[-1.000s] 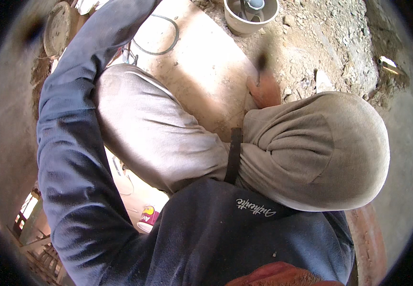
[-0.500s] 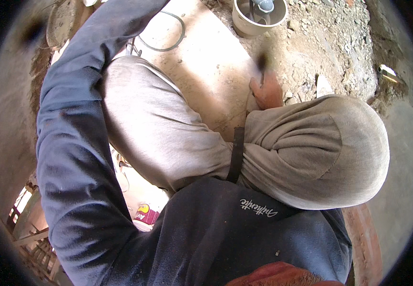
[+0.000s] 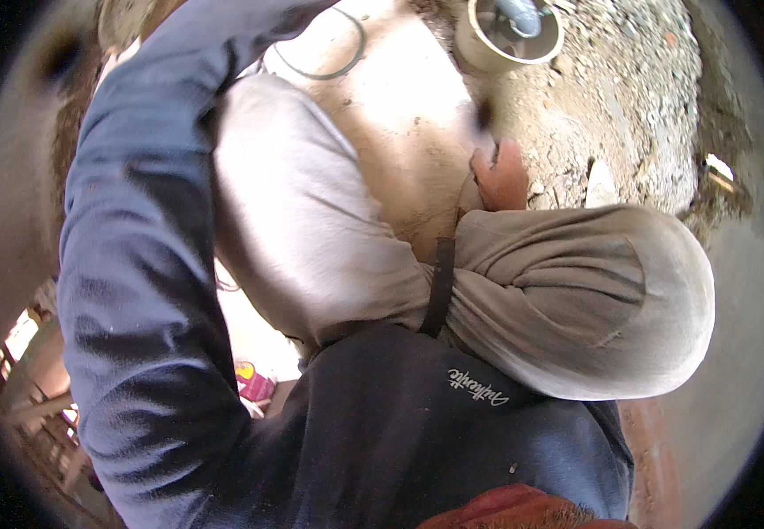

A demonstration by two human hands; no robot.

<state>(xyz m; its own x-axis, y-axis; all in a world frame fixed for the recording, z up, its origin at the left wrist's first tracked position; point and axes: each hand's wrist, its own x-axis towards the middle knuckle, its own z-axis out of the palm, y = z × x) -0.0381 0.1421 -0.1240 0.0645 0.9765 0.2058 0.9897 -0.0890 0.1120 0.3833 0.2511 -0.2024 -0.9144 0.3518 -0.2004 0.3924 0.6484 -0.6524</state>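
My left arm [image 3: 135,247], in a dark blue sleeve, bends up and out past the upper edge. Its hand lies out of the picture. Nearest to where that arm leaves is a thin dark loop [image 3: 360,48], like a hose or cable, on a pale dusty slab [image 3: 400,115]. Neither my right arm nor its hand can be made out. Bare skin [image 3: 503,181] shows beyond the hem of my grey trousers [image 3: 567,291]. It looks like a foot, with a dark gap between its toes. My knees are bent and spread wide.
A whitish bucket [image 3: 481,53] with a blue-grey rounded object [image 3: 520,16] stands on rubble [image 3: 611,106] at the far right. A pale pointed piece [image 3: 601,183] lies near my right knee. Under my left arm sits a pink and yellow container [image 3: 254,383]. Walls curve along both sides.
The view has shifted, so the bucket and loop sit farther right and lower or higher respectively. My left sleeve has swung slightly outward, and my left knee appears higher. Both hands stay unseen.
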